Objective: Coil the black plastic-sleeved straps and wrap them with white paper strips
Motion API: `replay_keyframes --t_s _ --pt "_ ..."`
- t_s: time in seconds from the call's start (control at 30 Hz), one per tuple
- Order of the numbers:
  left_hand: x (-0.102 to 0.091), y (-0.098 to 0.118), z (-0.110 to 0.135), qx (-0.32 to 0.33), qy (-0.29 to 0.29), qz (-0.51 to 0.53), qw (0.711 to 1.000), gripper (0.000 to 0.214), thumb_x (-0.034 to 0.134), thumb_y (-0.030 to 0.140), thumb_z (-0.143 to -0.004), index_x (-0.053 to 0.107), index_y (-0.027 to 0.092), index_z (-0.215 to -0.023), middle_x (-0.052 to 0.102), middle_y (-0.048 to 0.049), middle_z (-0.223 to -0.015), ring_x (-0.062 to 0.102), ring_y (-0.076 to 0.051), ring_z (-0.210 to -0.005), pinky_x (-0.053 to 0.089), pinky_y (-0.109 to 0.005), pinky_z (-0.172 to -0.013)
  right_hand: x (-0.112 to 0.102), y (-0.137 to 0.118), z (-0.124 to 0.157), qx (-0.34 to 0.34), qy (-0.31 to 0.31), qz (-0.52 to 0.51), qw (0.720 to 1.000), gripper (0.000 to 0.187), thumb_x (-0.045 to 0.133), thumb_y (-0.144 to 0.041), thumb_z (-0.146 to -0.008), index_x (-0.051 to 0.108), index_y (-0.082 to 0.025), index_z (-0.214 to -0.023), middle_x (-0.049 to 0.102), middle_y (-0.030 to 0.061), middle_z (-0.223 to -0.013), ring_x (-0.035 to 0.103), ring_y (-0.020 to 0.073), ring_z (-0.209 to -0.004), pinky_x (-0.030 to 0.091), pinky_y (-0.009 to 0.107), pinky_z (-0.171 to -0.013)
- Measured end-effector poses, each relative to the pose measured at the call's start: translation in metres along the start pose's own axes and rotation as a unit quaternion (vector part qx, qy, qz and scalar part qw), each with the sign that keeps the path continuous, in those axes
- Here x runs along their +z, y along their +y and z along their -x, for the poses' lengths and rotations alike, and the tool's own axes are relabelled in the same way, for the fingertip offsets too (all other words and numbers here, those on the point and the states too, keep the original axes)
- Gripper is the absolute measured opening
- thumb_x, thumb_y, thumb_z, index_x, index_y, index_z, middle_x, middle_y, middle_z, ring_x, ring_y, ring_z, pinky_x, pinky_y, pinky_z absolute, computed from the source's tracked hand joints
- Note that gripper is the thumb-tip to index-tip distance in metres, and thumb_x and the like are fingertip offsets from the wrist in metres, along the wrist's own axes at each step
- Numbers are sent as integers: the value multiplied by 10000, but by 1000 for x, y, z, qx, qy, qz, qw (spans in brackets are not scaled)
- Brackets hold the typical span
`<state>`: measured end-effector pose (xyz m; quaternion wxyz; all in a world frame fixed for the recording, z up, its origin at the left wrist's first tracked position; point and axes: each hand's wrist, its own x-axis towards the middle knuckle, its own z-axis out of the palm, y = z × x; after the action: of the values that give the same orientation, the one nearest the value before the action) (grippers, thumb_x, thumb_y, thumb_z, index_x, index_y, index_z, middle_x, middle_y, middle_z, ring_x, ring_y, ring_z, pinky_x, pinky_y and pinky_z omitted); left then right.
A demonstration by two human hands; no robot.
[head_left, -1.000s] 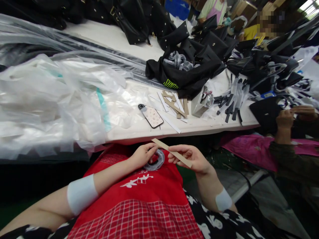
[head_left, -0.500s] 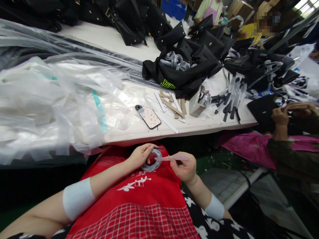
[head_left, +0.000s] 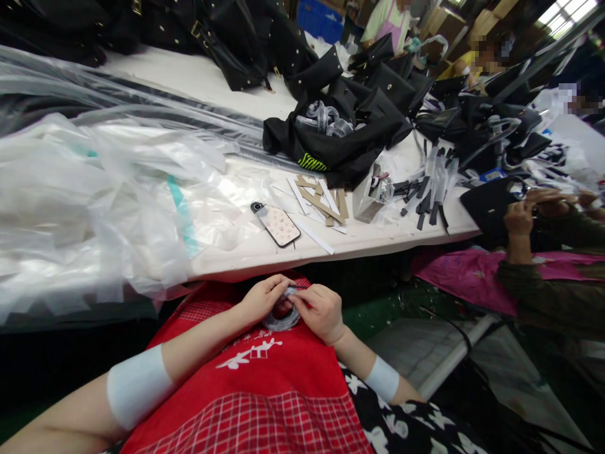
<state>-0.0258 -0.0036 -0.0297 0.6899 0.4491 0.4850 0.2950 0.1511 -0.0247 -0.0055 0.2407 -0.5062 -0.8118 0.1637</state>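
Observation:
Over the lap of a red apron (head_left: 265, 378), a grey, plastic-looking coiled ring (head_left: 282, 321) is held between my two hands. My left hand (head_left: 265, 301) is closed on the ring's upper left side. At its upper right, the thumb and fingers of my right hand (head_left: 322, 313) pinch together against the ring. The pale strip seen in that hand earlier is hidden now, so I cannot make out what lies between those fingers. Beyond the hands, on the white table, a phone in a patterned case (head_left: 278, 226) lies near the edge.
Clear plastic bags (head_left: 94, 208) cover the table's left side. Brown and white strips (head_left: 321, 200) lie beside a small box (head_left: 371, 195). A black bag (head_left: 340, 151) holds several similar coils (head_left: 324, 118). Black straps (head_left: 431, 189) lie further right, near a co-worker's hands (head_left: 520, 221).
My right hand has moved left onto the coiled ring, and the pale strip it pinched has gone from sight. My left hand stays on the ring.

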Motion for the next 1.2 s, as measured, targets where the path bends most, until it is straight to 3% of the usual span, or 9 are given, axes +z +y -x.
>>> replay_keyframes --t_s 0.23,0.4,0.57,0.63,0.7,0.77,0.87,1.0,1.2 --pt "-2 17 4 51 -32 -55 997 371 469 488 -853 631 157 -814 650 -21 -737 574 -168 -701 474 -273 -679 -18 2 -14 121 30 -124 984 249 592 -366 -870 666 -190 -709 593 10 -669 547 124 -630 412 233 -605" --pt "5 26 9 94 -19 -141 985 286 601 439 -803 585 173 -699 634 10 -654 553 -142 -635 448 -249 -662 -10 16 -19 190 -17 -237 953 303 637 -413 -809 640 -176 -620 606 4 -634 550 121 -598 420 220 -570" --pt "7 28 14 124 -2 -155 980 228 602 371 -805 583 179 -684 650 2 -666 566 -143 -635 453 -256 -681 13 32 -13 333 -161 -418 830 523 515 -590 -827 692 -141 -626 637 26 -547 572 132 -516 445 235 -529" --pt "6 29 15 135 -8 -149 980 219 602 359 -813 579 181 -687 648 2 -663 570 -143 -637 454 -259 -688 21 30 -12 350 -166 -487 783 481 591 -595 -763 716 -134 -699 680 39 -625 611 150 -572 484 262 -592" --pt "6 30 17 145 -11 -146 979 204 600 343 -820 579 184 -693 639 3 -663 569 -142 -641 456 -261 -697 24 24 -12 354 -122 -526 763 397 696 -536 -682 724 -144 -736 702 40 -689 633 162 -643 501 288 -673" --pt "5 31 18 163 -6 -147 976 190 594 322 -827 587 186 -694 637 -8 -708 578 -149 -693 458 -270 -740 22 17 -15 354 -67 -535 764 321 750 -465 -638 728 -157 -725 703 33 -689 631 164 -668 496 291 -697" --pt "4 32 18 183 38 -172 967 156 604 296 -807 605 189 -692 626 -39 -837 572 -179 -849 439 -300 -838 13 9 -20 327 -23 -494 805 243 737 -404 -666 740 -167 -722 702 25 -691 620 163 -671 482 278 -674" --pt "5 37 17 90 25 -161 983 135 593 309 -773 552 197 -711 617 3 -724 566 -161 -709 458 -281 -709 2 6 -23 303 -32 -455 837 237 702 -378 -711 750 -147 -736 701 31 -685 603 161 -650 467 263 -636" --pt "9 39 19 52 22 -148 987 115 606 281 -709 537 194 -679 645 10 -663 580 -158 -629 458 -274 -651 -18 14 -26 285 -145 -518 793 329 605 -438 -801 753 -143 -810 719 49 -784 620 168 -721 474 270 -682"
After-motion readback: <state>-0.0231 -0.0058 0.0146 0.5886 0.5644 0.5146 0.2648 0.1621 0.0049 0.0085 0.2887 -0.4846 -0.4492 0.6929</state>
